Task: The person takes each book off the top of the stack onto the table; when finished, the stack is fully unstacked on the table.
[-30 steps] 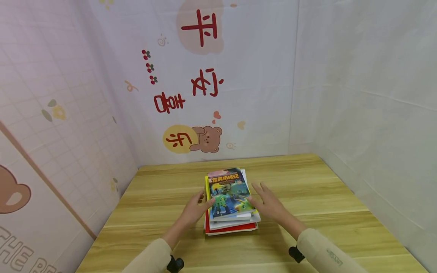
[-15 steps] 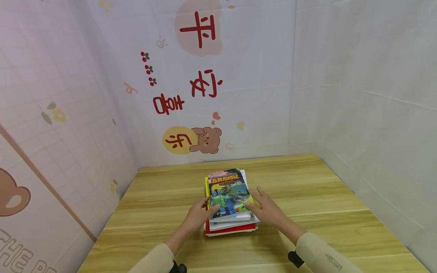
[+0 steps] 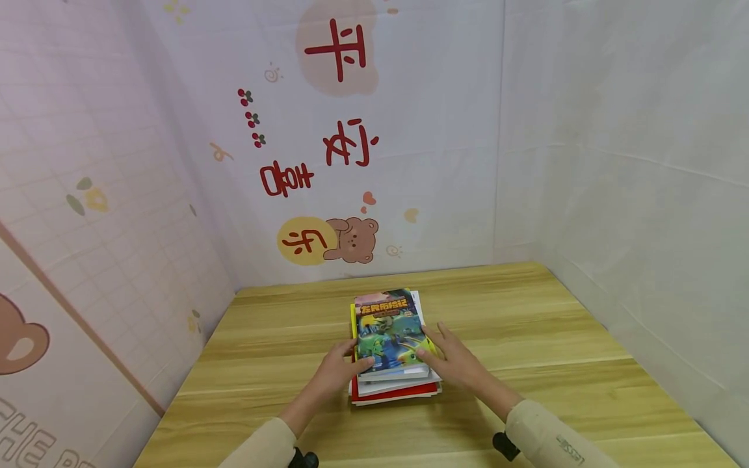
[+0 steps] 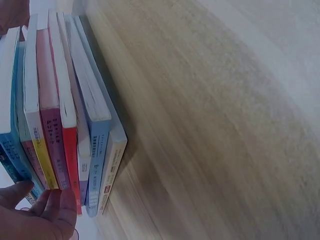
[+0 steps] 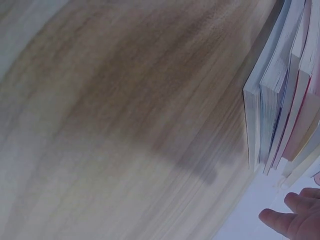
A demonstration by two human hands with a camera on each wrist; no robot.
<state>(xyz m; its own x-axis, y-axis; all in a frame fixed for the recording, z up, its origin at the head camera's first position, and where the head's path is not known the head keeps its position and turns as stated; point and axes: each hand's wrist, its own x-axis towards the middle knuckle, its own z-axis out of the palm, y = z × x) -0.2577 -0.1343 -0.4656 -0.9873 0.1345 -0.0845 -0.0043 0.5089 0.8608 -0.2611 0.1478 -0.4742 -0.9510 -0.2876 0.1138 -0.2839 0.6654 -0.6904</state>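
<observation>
A stack of books (image 3: 394, 392) lies flat on the wooden table, its layers not quite lined up. On top is a book with a colourful cartoon cover (image 3: 391, 328). My left hand (image 3: 336, 369) is at the stack's left side, thumb over the top cover and fingers against the spines. In the left wrist view those fingers (image 4: 52, 212) touch the yellow, purple and red spines. On the opposite side my right hand (image 3: 456, 359) presses its edge, thumb at the top cover. In the right wrist view its fingers (image 5: 277, 220) extend near the page edges.
The wood-grain table (image 3: 281, 325) spreads around the stack. White printed cloth (image 3: 433, 162) hangs behind it, with more cloth at the left and right. A dark wrist device (image 3: 506, 446) sits under the right sleeve.
Both hands have come inward to the stack's sides. A white book's right edge under the top one has shifted slightly left; the view has drifted a little.
</observation>
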